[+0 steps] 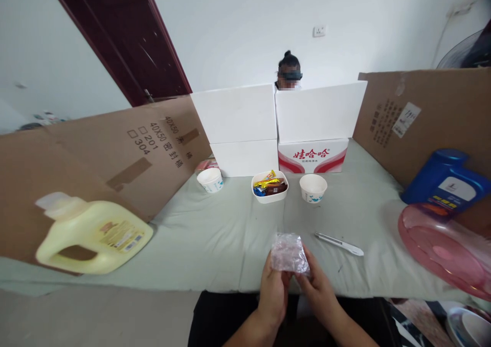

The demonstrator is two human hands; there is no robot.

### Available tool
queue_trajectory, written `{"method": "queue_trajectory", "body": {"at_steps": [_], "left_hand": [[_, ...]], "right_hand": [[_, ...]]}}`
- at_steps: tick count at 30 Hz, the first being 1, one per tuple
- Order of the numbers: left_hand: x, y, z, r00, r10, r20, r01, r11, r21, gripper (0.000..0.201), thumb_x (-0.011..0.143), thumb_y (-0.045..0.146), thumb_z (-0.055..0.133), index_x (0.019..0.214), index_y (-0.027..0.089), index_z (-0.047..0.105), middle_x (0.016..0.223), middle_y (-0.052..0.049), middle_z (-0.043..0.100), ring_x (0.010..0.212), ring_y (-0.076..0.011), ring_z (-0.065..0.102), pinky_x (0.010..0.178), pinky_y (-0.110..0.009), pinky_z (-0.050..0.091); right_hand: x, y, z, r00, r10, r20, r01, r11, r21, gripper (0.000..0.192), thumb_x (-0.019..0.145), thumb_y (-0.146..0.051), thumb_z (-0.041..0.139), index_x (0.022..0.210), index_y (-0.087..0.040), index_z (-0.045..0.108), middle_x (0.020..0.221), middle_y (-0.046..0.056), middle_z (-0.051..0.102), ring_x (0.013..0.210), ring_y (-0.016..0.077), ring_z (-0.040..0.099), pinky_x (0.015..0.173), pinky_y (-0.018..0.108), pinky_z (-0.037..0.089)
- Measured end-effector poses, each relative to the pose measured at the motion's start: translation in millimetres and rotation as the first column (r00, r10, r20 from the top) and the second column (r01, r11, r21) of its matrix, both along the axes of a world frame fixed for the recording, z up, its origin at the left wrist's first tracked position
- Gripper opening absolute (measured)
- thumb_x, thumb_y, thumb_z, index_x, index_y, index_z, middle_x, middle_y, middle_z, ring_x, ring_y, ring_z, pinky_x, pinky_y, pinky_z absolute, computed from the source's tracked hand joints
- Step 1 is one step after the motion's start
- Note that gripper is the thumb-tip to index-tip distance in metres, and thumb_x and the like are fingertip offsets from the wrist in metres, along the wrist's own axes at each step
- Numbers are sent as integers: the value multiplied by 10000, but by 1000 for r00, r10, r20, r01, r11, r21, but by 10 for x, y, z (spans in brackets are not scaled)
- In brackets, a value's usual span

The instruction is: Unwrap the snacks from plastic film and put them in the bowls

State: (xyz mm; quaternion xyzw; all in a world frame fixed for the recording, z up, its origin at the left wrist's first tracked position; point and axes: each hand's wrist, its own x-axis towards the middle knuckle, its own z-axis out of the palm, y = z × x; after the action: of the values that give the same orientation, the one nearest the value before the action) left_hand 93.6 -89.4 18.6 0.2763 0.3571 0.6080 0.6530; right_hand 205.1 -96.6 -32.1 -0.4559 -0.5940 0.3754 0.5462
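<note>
Head camera, looking forward-down over table (215,234), close.

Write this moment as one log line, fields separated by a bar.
left hand: holds bag | right hand: holds bag | knife: on table, right of bag

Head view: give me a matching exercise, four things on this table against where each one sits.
Things:
1. clear plastic bag
2. yellow jug
3. white tool
4. snack bowl

Places:
A. on its side at the table's left edge
B. between two white paper cups
C. held in both hands at the near edge
D. flat on the cloth, just right of the hands

Pairs: 1-C, 2-A, 3-D, 4-B
</note>
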Motion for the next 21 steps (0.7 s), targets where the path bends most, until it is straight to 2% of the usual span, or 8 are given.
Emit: {"method": "queue_trajectory", "body": {"at_steps": [3,9,12,14,15,17,18,21], "left_hand": [[19,2,43,997,28,68,-29,1000,11,357,765,417,705,1017,164,686,1060,-94,702,1016,-246,651,914,-370,495],[-144,121,194,992,60,114,-66,997,43,396,794,479,660,996,139,690,1034,-121,709,1025,-278,652,900,-427,512],[-269,212,342,981,182,66,-188,977,102,385,806,469,645,1038,163,675,1024,-101,710,1009,-255,657,898,-401,515],[-338,251,422,967,255,-22,-249,957,148,398,831,470,611,1090,171,660,1045,-99,702,1014,-253,653,905,-396,511],[-365,260,446,951,291,-101,-270,945,183,406,845,471,592,1115,173,652,1058,-99,697,1024,-257,648,906,-394,509],[-389,253,454,862,385,-330,-283,905,317,406,872,451,556,1165,181,635,1099,-98,684,1064,-267,628,925,-394,495],[-378,237,435,779,430,-457,-242,878,413,404,882,432,542,1193,187,623,1132,-101,673,1096,-275,609,947,-400,479],[-224,160,288,433,492,-755,117,800,588,423,896,350,495,1284,198,568,1257,-117,615,1174,-306,550,1019,-457,408]], "right_hand": [[58,50,-30,994,-77,81,76,997,11,484,935,-399,415,1397,-256,443,1401,85,510,1295,250,464,1052,462,417],[281,122,-33,941,-215,263,214,976,34,437,908,-293,387,1307,-231,554,1327,76,582,1239,250,526,1043,468,431],[318,127,7,927,-92,364,115,992,-43,413,889,-336,437,1260,-244,595,1260,80,631,1177,262,577,992,468,479],[315,118,54,923,30,384,4,996,-88,416,841,-371,521,1230,-257,616,1227,83,650,1136,274,602,939,461,515],[311,109,88,928,26,373,6,996,-85,426,816,-386,555,1215,-256,623,1233,91,645,1132,282,602,921,462,522],[296,85,178,956,-81,281,104,992,-67,443,804,-423,574,1207,-242,620,1258,116,622,1119,288,603,902,463,524],[283,74,230,975,-119,190,136,988,-76,457,826,-452,550,1226,-236,601,1263,129,615,1099,283,613,888,457,526],[233,77,344,989,13,-148,-34,990,-139,564,884,-552,441,1347,-232,480,1240,140,625,1023,261,649,842,433,537]]}}
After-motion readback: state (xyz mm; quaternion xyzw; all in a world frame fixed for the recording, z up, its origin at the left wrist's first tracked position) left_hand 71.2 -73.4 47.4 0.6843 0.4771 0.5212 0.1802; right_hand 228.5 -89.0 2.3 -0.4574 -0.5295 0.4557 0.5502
